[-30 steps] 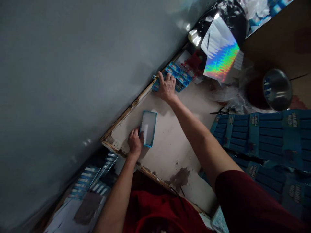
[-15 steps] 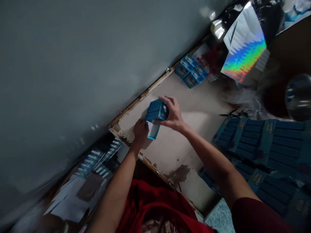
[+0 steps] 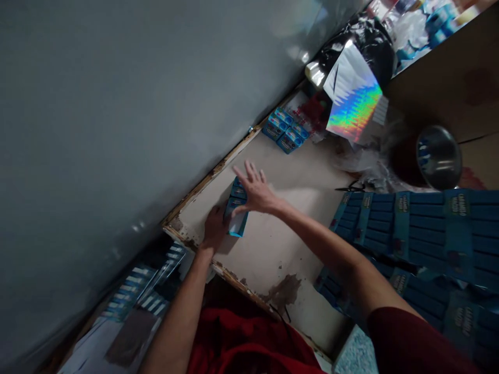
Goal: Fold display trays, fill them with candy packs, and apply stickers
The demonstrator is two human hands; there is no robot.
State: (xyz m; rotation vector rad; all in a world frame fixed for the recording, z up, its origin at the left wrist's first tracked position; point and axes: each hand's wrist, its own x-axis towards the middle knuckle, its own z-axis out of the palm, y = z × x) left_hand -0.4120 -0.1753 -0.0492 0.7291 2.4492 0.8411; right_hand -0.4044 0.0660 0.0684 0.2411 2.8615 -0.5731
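A small blue carton point(image 3: 236, 226) with a pale inside lies near the left corner of the worn table. Blue packets point(image 3: 238, 191) sit in its far part, partly covered by my right hand. My left hand point(image 3: 215, 227) grips the carton's left side, its fingertips mostly hidden in shadow. Over the packets, my right hand point(image 3: 256, 191) has its fingers spread and the thumb across the carton; nothing is grasped in it.
Several closed blue boxes point(image 3: 286, 130) stand against the wall. Scissors point(image 3: 352, 187) lie near a metal pot point(image 3: 438, 157). Rows of filled blue display cartons point(image 3: 421, 223) line the right side. A shiny holographic sheet point(image 3: 355, 96) leans at the back. The worn tabletop point(image 3: 268, 244) has chipped edges.
My right hand has set the group of blue packets down into the carton and opened its fingers. My left hand stays at the carton's side. The camera view has shifted right.
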